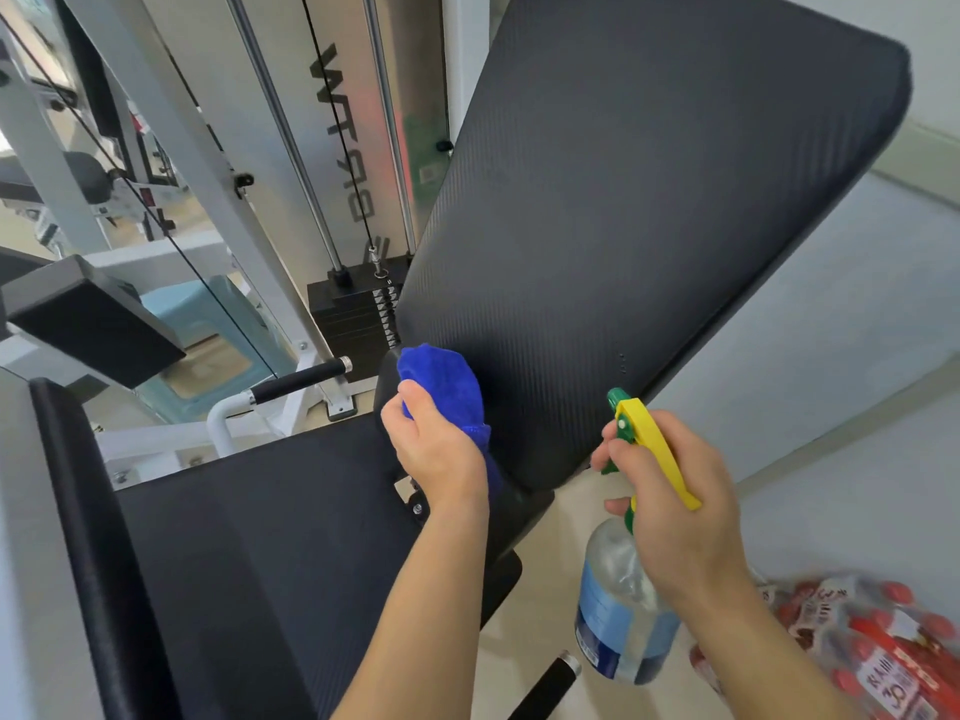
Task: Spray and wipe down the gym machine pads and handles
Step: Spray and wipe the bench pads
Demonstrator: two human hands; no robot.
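Observation:
A large black back pad (639, 241) rises tilted from the middle to the upper right. Below it lies the black seat pad (270, 553). My left hand (436, 449) is closed around a bunched blue cloth (441, 381), which presses on the back pad's lower left corner. My right hand (675, 506) grips a clear spray bottle (618, 615) with a yellow and green trigger head (644, 439); its nozzle points at the pad's lower edge. A black-gripped handle (296, 383) sticks out to the left of the seat, and another handle (545, 688) shows at the bottom.
The weight stack (353, 319) with its guide rods and cable stands behind the pad. White frame bars (171, 148) and another black pad (88, 319) fill the left. A shrink-wrapped pack of red-capped bottles (872, 652) lies on the floor at the lower right, near a pale wall.

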